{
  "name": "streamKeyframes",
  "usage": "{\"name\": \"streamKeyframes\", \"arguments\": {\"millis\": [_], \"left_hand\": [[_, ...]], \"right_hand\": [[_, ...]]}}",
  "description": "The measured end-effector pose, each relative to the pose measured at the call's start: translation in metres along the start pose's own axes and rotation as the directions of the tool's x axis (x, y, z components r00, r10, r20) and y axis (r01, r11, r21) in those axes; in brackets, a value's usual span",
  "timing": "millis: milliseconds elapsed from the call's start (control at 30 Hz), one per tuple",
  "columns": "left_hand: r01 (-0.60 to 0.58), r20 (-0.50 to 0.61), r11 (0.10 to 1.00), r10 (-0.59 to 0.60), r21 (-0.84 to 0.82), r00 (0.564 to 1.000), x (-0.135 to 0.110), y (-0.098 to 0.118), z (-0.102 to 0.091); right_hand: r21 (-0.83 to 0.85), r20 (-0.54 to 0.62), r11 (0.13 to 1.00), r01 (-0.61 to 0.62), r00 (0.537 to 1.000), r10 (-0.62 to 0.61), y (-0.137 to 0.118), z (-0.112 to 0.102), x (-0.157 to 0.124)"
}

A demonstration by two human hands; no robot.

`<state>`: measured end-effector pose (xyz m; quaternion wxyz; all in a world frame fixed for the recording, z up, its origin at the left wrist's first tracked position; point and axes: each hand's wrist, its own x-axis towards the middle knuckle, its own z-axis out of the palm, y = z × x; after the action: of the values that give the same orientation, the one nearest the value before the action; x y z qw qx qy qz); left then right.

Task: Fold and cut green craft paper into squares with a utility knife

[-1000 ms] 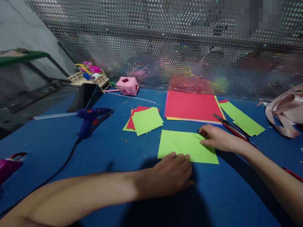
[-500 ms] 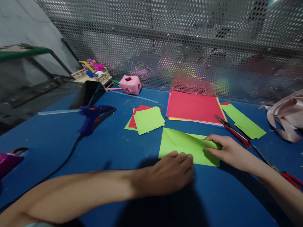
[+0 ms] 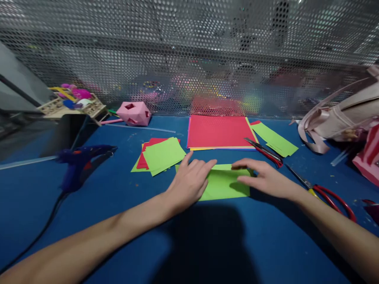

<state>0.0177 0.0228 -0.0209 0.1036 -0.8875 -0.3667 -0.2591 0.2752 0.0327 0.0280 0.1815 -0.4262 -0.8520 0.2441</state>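
A light green sheet of paper [image 3: 225, 185] lies on the blue table in front of me, with a fold along its far side. My left hand [image 3: 189, 179] rests over its left part, fingers spread and pointing away from me, covering some of the paper. Above the right end of the sheet is my right hand [image 3: 260, 177], thumb and fingers apart with nothing between them. Just beyond the sheet, to the left, sits a pile of green and red paper squares [image 3: 164, 154].
Behind lies a stack of coloured sheets [image 3: 220, 132], red on top, with a cutter knife [image 3: 263, 152] at its corner. Scissors [image 3: 319, 193] lie right of my hand. A blue glue gun [image 3: 77, 161] with its cord stands left. A pink paper ball [image 3: 134, 113] sits near the mesh panel.
My left hand has moved from the near edge up onto the sheet and spread its fingers. My right hand has let go of the paper's raised edge. The view has turned right.
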Motion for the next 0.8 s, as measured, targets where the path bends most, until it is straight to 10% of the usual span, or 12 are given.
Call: {"name": "streamKeyframes", "arguments": {"millis": [167,367,800], "left_hand": [[0.006,0.010,1.000,-0.006,0.028,1.000,0.001,-0.003,-0.001],[0.031,0.033,0.999,-0.032,0.023,0.999,0.000,-0.005,0.000],[0.075,0.073,0.997,-0.077,0.034,0.994,-0.010,-0.016,-0.005]], "right_hand": [[-0.425,-0.264,0.865,-0.268,0.950,0.164,0.053,-0.027,-0.010],[-0.572,-0.241,0.745,-0.342,0.939,0.247,0.098,-0.020,-0.022],[-0.357,-0.187,0.900,-0.252,0.963,0.196,0.040,-0.006,-0.084]]}}
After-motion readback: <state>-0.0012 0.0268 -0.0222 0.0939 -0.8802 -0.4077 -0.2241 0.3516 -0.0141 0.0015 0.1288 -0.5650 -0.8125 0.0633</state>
